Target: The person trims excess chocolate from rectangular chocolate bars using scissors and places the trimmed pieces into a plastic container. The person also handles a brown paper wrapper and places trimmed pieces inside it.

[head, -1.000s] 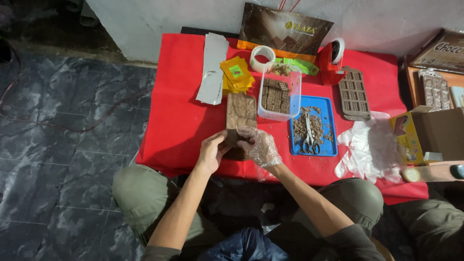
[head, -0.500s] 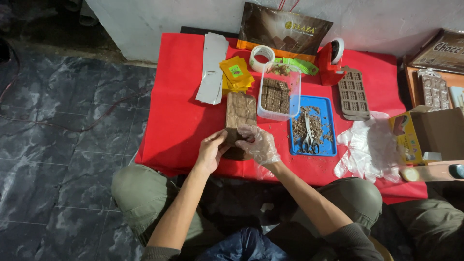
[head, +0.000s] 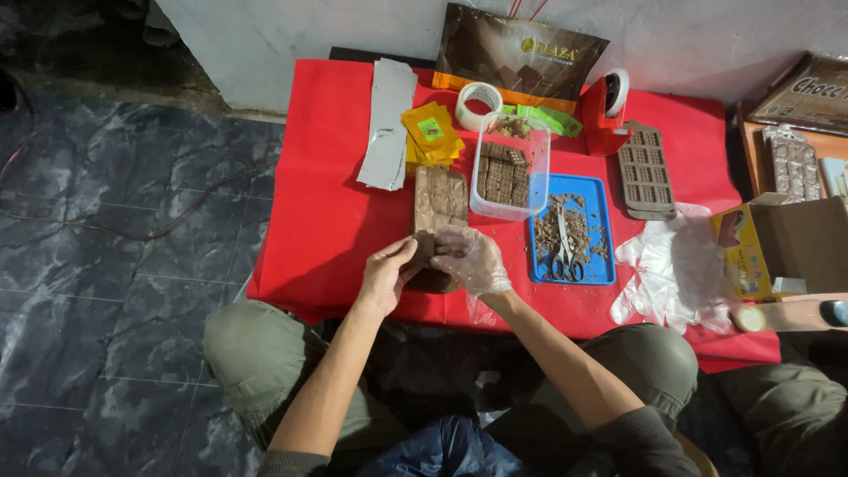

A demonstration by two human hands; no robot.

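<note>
A brown chocolate mould [head: 439, 205] lies lengthwise on the red cloth [head: 336, 221], its near end gripped between both hands. The left hand [head: 386, 276] is bare, fingers curled onto the mould's near left edge; the right hand [head: 471, 261] wears a thin clear glove, its fingers bent over the near right corner. What sits under the fingers is hidden, and a darker patch below the hands is hard to make out.

Just right of the mould stands a clear plastic tub [head: 511, 173] with brown pieces inside, touching or nearly touching the mould's long side. Beside that is a blue tray [head: 602, 238] strewn with crumbs, scissors [head: 563, 256] lying in it. Farther right are a second brown mould [head: 646, 170], empty, and a crumpled heap of clear gloves [head: 667, 274].

Beyond the mould lie a stack of yellow wrappers [head: 431, 134], silver foil sheets [head: 389, 119], a roll of tape [head: 478, 105] and a red tape dispenser [head: 605, 115]. A dark printed pouch [head: 517, 53] leans on the wall.

At the right edge an open cardboard box [head: 791, 243] is cut off by the frame, as are other trays behind it. The person's knees hide the cloth's near edge.
</note>
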